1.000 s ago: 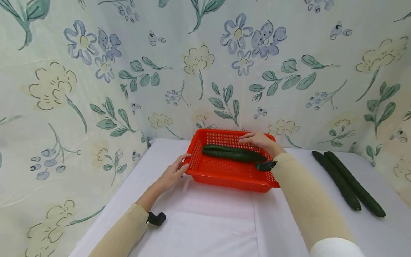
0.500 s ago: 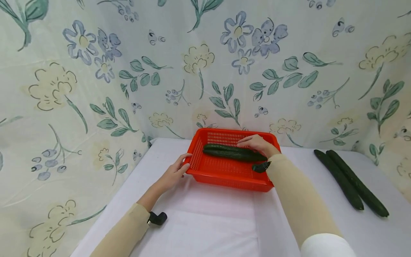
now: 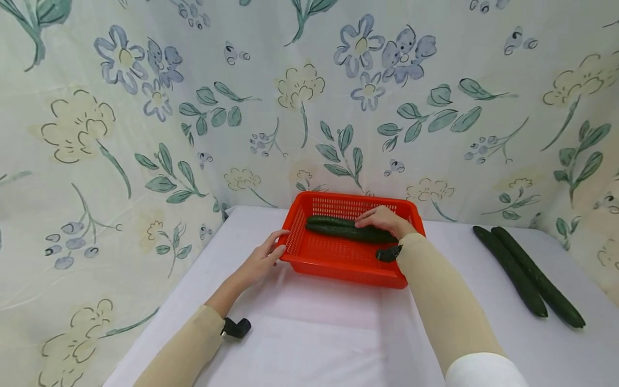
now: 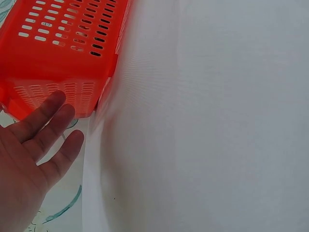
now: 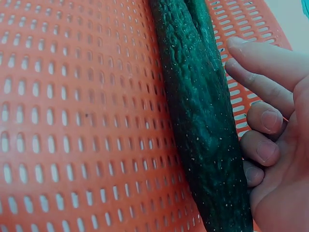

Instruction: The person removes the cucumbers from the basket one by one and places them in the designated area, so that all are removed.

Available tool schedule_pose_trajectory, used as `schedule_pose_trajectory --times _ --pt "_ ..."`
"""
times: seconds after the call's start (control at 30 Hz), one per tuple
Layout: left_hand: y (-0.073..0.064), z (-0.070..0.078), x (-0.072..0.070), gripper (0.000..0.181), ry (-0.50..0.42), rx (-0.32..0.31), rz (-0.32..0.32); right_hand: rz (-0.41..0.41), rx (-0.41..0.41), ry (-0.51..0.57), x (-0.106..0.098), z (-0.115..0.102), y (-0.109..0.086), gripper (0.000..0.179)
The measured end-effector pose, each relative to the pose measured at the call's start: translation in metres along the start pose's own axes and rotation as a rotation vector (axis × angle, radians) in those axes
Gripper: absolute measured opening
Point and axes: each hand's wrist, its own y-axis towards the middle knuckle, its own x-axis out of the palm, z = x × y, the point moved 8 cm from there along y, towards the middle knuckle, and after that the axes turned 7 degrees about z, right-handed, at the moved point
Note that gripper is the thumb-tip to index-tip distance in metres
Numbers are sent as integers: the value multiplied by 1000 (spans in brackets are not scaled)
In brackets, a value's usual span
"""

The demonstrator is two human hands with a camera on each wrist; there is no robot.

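Inside the red basket, two dark green cucumbers lie lengthwise, side by side. My right hand reaches in over their right part. The right wrist view shows loosely bent fingers right beside a bumpy cucumber, some seeming to touch its side, none wrapped round it. At the basket's left end is my left hand, touching the rim. In the left wrist view its fingers are spread and nearly straight by the outer wall of the basket; the rest of that hand is cut off by the frame.
Two more cucumbers lie close together at the right on the white-covered table. A flowered curtain hangs right behind the basket and along the left. Each wrist wears a small black camera.
My right hand has moved slightly left and down, closer to the cucumbers in the basket. The left hand stays at the basket's left rim.
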Motion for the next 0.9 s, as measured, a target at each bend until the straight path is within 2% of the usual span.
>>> schedule_pose_trajectory --times 0.33,0.57,0.73,0.9 --pt "1 -1 2 47 5 10 3 -4 -22 -83 3 2 1 35" --pt "2 2 2 47 13 21 4 -37 -72 -121 2 -5 2 31" --pt "1 4 0 45 16 18 9 -59 -47 -120 5 -6 0 29" --pt "2 6 -2 43 31 30 25 -72 -59 -140 9 -8 0 30"
